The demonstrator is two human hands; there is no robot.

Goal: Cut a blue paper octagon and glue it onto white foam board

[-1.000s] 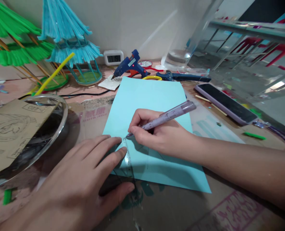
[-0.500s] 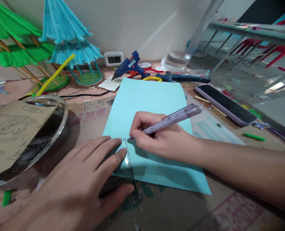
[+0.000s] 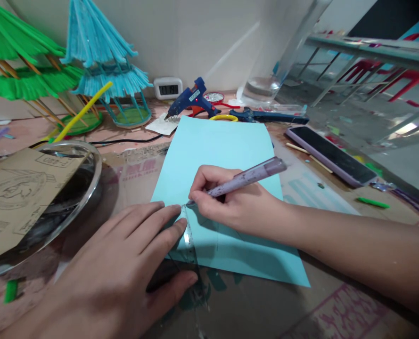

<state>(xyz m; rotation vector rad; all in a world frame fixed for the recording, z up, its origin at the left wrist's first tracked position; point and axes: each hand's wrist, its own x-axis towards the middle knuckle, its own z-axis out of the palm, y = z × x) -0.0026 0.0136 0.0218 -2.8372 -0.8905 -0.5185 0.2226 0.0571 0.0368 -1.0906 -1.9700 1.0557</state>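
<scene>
Pressing flat on a clear ruler [image 3: 189,235], the left hand [image 3: 124,273] lies with its fingers spread and extended over the near left corner of the light blue paper sheet [image 3: 223,146], thumb on the ruler's near end just off the sheet's front edge. The right hand [image 3: 237,202] sits on the sheet beside the ruler's far end, fingers curled tight around a lilac pen [image 3: 246,178] whose tip meets the sheet right at the ruler's edge. Against a second ago, the pen tip has crept only slightly along that edge, and the pen's capped end, which rose half a second ago, has dropped back and swung a little toward the sheet's middle; the left hand and ruler have kept their place. Beyond the sheet's far edge lie a blue glue gun [image 3: 190,100], a yellow ring [image 3: 223,117] and dark blue scissors [image 3: 266,114]. A phone [image 3: 331,155] lies to the right of the sheet, well apart from it. Left of the sheet stands a glass bowl [image 3: 85,188] with brown cardboard [image 3: 14,193] leaning in it, and farther back a blue straw pagoda [image 3: 106,70] and a green one [image 3: 21,61].
</scene>
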